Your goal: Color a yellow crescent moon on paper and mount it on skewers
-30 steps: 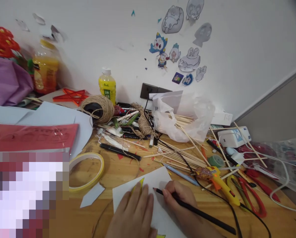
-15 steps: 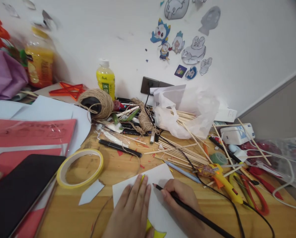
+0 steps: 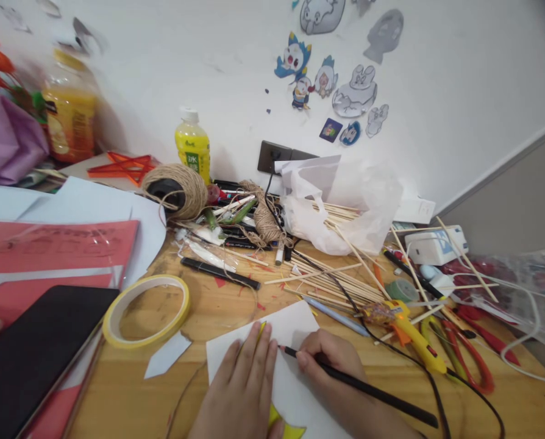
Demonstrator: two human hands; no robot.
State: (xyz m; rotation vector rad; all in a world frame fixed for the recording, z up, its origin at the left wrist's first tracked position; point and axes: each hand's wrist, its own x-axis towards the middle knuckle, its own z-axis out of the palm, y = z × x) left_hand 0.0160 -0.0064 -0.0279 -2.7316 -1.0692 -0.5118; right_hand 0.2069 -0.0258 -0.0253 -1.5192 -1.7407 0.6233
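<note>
Yellow piece (image 3: 294, 432): lay on the white sheet (image 3: 288, 381), mostly under the left hand (image 3: 240, 390), with a tip showing at the far end and a wider part at the near end; its full outline was hidden.
Left grip: fingers flat and close together, apparently pressing down, clamped on nothing. Had that pressure eased or rolled sideways, the piece could have slid out of place.
Right grip: the right hand (image 3: 334, 372) was clamped on the black pencil (image 3: 368, 390).
Pencil tip: just beside the left fingertips, so a stray stroke could have marked the skin; a hard push might have snapped it. Contact with the paper could not be told.
Paper hold: no tape showed on the sheet's visible edges, so a drag from either hand could have turned it on the counter (image 3: 126, 390).
Black cord (image 3: 433, 393): near the pencil's back end; a wide swing to the right could have snagged it.
</note>
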